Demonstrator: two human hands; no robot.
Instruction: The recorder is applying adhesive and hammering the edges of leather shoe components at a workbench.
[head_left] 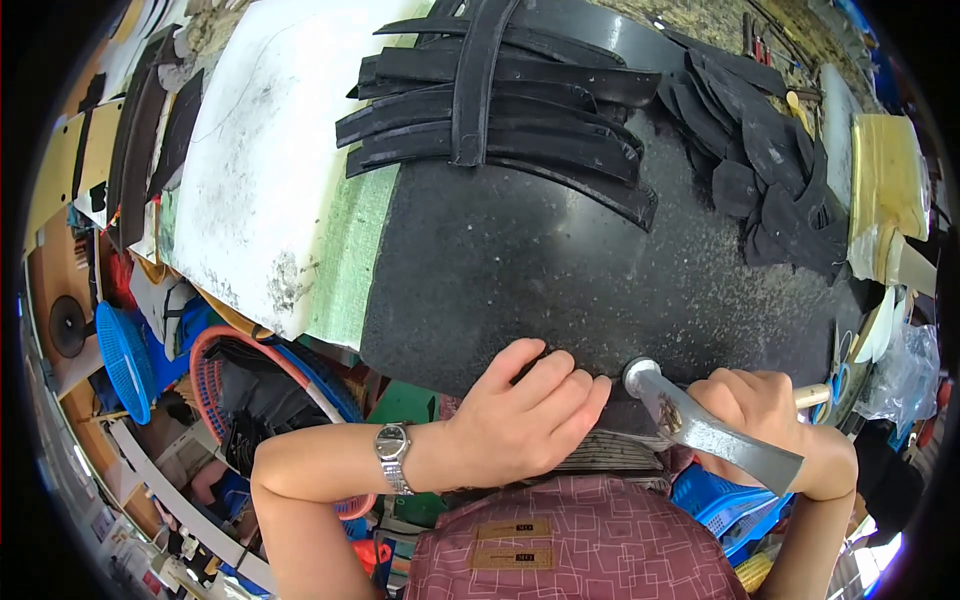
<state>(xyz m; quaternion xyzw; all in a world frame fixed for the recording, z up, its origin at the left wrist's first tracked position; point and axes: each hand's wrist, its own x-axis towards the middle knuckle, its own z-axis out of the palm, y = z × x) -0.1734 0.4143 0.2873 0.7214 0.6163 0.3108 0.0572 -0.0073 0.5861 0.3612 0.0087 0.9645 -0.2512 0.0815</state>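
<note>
My right hand is wrapped round the handle of a steel hammer. The hammer's round face is at the near edge of a black work mat, and its wedge-shaped end points toward me. To its left, my left hand has its fingers curled together at the same edge, a short way from the hammer face. Dark material shows beside those fingers and under the hammer, but what they hold is mostly hidden. A metal watch is on my left wrist.
Black strips lie stacked at the far side, one across the others. A heap of black cut pieces is at the far right. A white slab lies left. Scissors are at the right edge. A red-rimmed basket stands below left.
</note>
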